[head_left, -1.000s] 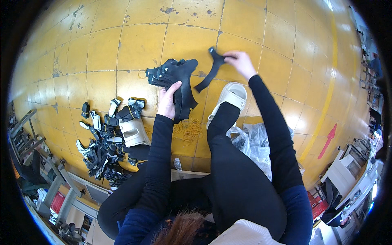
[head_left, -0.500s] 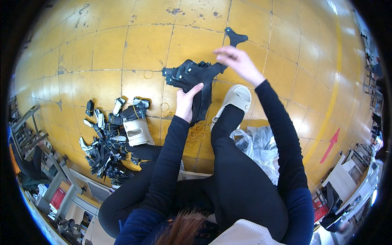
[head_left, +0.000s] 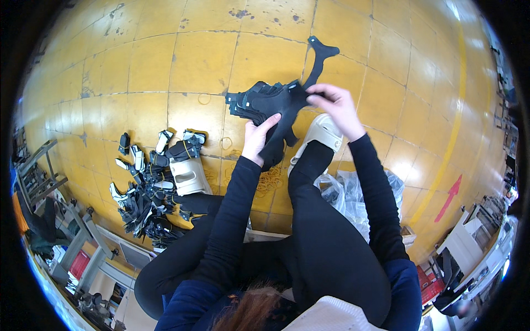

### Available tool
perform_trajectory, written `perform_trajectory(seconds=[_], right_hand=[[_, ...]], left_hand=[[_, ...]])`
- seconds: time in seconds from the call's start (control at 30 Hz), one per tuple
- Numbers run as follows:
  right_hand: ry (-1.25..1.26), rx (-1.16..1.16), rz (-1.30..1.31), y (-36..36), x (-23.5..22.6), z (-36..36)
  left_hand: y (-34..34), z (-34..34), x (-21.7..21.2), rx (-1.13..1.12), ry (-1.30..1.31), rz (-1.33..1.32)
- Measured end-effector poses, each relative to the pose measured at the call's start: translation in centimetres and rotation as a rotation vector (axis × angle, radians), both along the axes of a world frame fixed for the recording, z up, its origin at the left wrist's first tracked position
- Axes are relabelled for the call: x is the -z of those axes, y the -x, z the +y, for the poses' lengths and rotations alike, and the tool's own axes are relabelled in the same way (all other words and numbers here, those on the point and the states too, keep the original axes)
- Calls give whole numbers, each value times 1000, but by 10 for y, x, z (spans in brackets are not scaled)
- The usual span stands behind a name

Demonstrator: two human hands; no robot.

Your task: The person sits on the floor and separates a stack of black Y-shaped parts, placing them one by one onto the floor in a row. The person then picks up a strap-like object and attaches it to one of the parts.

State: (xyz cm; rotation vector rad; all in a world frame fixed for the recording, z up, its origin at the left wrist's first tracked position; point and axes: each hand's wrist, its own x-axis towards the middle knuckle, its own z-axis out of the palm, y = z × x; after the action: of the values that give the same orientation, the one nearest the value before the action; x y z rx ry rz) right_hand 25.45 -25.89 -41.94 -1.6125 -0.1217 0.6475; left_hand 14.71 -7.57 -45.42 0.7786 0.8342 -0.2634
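My left hand (head_left: 258, 139) is closed round a stack of black cut fabric pieces (head_left: 248, 105), thumb on top and fingers hidden beneath. The pieces are forked, with small pale marks near their ends. My right hand (head_left: 335, 106) pinches the edge of one black fabric piece (head_left: 295, 98), which lies at the right side of the stack and overlaps it. Beyond my right hand, a single black forked piece (head_left: 318, 58) lies flat on the floor; its near end runs behind the held pieces and fingers.
A heap of rubber-banded black and white bundles (head_left: 149, 193) is at my left, beside my left clog (head_left: 189, 175). Loose yellow rubber bands (head_left: 269, 181) lie between my feet. Clear plastic bags (head_left: 350, 201) rest by my right leg, near my right clog (head_left: 323, 135). Metal racks (head_left: 83, 237) stand at far left.
My right hand has come down and slightly right, and now pinches a fabric piece at the stack's right side. More of the single piece on the floor shows.
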Motion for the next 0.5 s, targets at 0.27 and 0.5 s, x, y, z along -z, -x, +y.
perform_trajectory(seconds=[0.27,0.5], right_hand=[[423,207,28,-76,64,-128],[1050,291,-520,-97,123,-204]], left_hand=[[5,6,-5,-83,82,-40],[6,2,-5,-57,125,-22]])
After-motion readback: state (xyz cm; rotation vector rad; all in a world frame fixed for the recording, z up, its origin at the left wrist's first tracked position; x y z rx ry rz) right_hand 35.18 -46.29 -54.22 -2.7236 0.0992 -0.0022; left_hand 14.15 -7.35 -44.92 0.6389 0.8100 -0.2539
